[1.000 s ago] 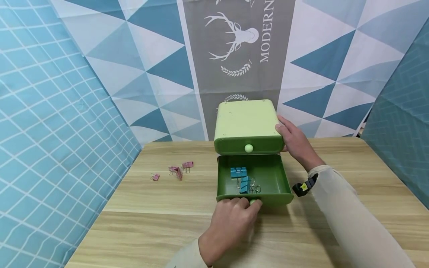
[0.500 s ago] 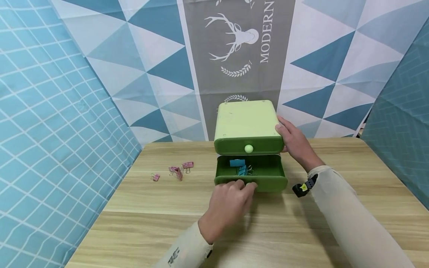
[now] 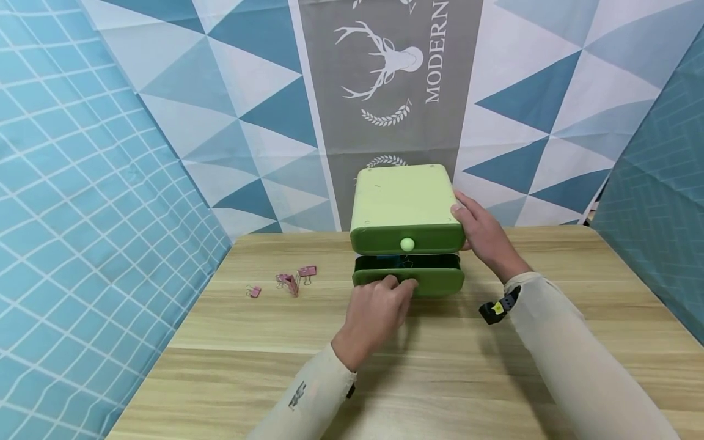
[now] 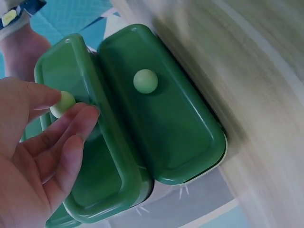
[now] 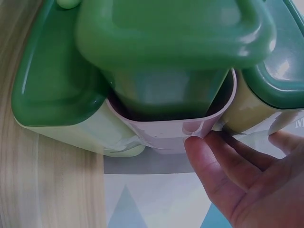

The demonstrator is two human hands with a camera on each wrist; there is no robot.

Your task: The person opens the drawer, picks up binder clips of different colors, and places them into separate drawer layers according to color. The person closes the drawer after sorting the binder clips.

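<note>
Clips (image 3: 293, 286) lie on the table (image 3: 247, 330) left of the drawer unit (image 3: 407, 198), before the backdrop (image 3: 269, 91).

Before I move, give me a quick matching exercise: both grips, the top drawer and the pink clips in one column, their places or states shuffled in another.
Column one
1. Left grip
2. Right grip
3. Top drawer
4. Pink clips

Column two
A. Closed
B. Lying on the tabletop, left of the drawer unit
C. At the knob of the partly open drawer
D. Against the right side of the drawer unit

Pairs: 1-C, 2-D, 3-A, 4-B
</note>
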